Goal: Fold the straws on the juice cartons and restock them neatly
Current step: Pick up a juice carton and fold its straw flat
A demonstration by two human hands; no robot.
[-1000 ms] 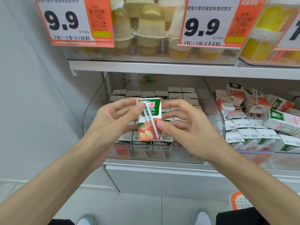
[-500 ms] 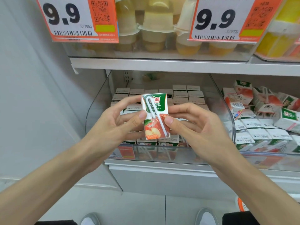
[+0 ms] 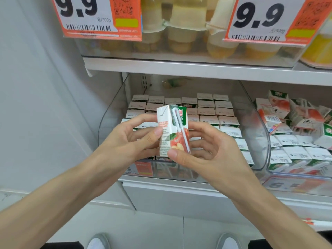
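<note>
A small apple juice carton (image 3: pixel 168 130) stands upright in mid-air in front of the lower shelf, held between both hands. A white straw (image 3: pixel 181 130) runs down its front face, bent over at the top. My left hand (image 3: pixel 129 141) pinches the carton's left side with thumb and fingers. My right hand (image 3: pixel 203 153) holds the right side, its thumb pressed on the bottom front corner. Behind, a clear bin (image 3: pixel 258 126) holds neat rows of cartons (image 3: pixel 206 108).
A second clear bin (image 3: pixel 296 175) at the right holds jumbled cartons (image 3: pixel 280 112) at the back and upright ones in front. The shelf above (image 3: pixel 179 67) carries jelly cups (image 3: pixel 181 29) behind 9.9 price tags (image 3: pixel 100 17). A grey wall (image 3: pixel 45 105) stands to the left.
The carton has been turned so its white side panel now shows. My right thumb moved down to the bottom corner. The view moved closer to the shelf.
</note>
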